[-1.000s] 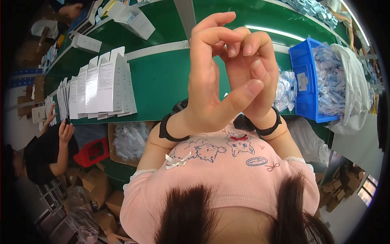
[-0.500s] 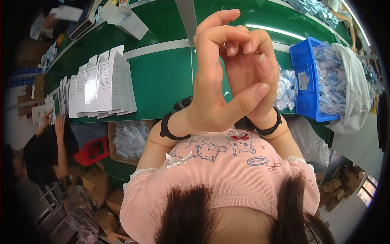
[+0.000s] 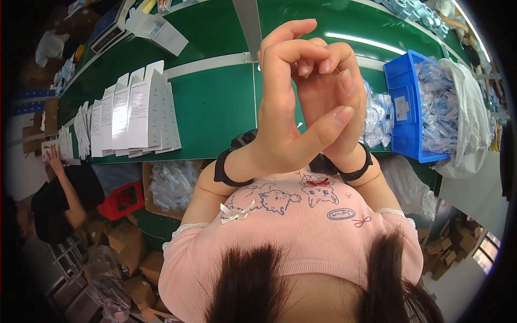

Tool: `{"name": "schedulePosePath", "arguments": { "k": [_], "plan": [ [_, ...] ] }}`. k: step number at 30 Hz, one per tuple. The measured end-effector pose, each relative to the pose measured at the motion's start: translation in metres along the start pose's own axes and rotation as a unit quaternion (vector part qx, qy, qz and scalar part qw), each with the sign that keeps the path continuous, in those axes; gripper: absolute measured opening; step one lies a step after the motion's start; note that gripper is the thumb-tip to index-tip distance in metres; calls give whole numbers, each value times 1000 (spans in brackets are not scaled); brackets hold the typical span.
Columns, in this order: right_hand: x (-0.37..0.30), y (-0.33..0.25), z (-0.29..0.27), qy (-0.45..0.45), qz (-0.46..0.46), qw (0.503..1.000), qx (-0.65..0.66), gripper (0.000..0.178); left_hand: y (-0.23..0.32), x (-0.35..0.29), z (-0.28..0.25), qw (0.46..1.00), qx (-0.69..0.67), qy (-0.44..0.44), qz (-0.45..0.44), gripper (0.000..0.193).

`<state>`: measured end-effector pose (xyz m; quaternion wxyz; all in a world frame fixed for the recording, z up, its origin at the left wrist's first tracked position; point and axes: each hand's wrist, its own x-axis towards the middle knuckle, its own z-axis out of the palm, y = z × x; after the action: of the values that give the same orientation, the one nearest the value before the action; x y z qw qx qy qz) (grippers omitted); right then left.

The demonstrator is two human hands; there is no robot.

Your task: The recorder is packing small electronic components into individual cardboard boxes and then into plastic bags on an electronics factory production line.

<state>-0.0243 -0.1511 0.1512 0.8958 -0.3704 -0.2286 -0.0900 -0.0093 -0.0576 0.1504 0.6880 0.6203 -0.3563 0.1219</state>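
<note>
Hands: left hand point(image 3: 280, 124) and right hand point(image 3: 336, 102) clasped together, holding nothing | below: smooth green table point(image 3: 215, 102) | left: upright white paper sheets point(image 3: 134, 116) | right: blue plastic bin point(image 3: 409, 107), crinkly clear bags point(image 3: 377, 116)

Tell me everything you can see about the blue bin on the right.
The blue bin is a rectangular open-topped box that looks like hard plastic. It sits on the green table, to the right of the raised hands. It is heaped with small clear packets, and a pale label shows on its near wall. A white bag lies against its far side, and more clear packets lie loose at its left.
</note>
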Motion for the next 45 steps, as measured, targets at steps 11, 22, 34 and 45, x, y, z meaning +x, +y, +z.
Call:
{"name": "schedulePosePath", "arguments": {
  "k": [11,22,34,45],
  "plan": [
    [-8,27,-20,6,-35,991,-130,13,-22,-11,-1,991,-113,44,-60,46],
    [-25,39,-60,-104,210,960,-152,19,-42,-50,-39,987,118,4,-108,48],
    [-61,26,-124,-7,296,888,-352,28,-34,-98,-222,507,791,-39,-340,69],
    [-63,32,-125,-23,292,855,-429,27,-81,-129,-67,646,664,-91,-365,64]
  ]
}}
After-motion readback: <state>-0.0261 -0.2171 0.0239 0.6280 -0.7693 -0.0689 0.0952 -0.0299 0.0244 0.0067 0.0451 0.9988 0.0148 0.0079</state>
